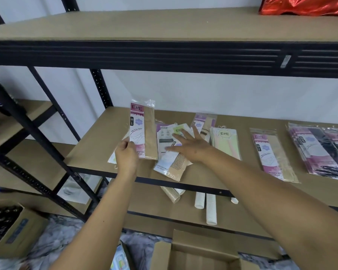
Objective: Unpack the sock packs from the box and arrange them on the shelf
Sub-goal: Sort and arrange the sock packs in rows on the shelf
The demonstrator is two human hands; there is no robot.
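Light is bright and even, with only soft shadows. The pack (142, 131) held in the left hand (126, 154) is sharp, its plastic top glinting faintly just above the grip. High above and right of the grip a red foil bag (304, 5) shows hard glare. The beam (164, 55) overhead bows with wide-angle distortion. Far below the grip the box (203, 242) and floor (62, 236) smear into blur.

The left forearm (98, 221) and right forearm (271, 191) are bare as far as they show. The left hand (126, 154), the right hand (189, 147) and its fingers (179, 137) are bare too. A small dark spot (194, 152) marks the right hand's back, near the wrist.
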